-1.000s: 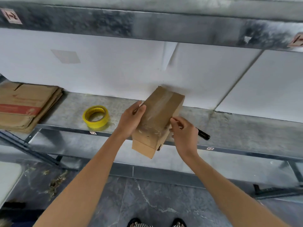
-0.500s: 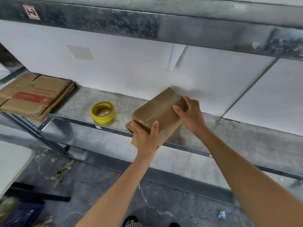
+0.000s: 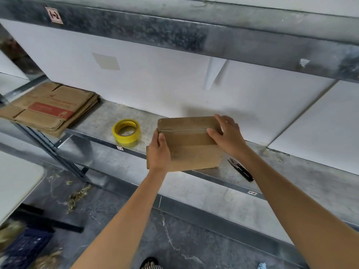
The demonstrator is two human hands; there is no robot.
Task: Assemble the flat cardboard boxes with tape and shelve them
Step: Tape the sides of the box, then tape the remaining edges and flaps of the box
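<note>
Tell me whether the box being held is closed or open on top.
Closed: the box has its top flaps folded flat, with clear tape along their seam. Underside hidden.

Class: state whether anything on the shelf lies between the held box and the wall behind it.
Nothing visible does. The tape roll lies left of the box, the snips right, both clear of that path.

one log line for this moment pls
stage: shelving | left hand: grips left end of taped brown cardboard box | right hand: holds its right end | box: at front edge of grey metal shelf
</note>
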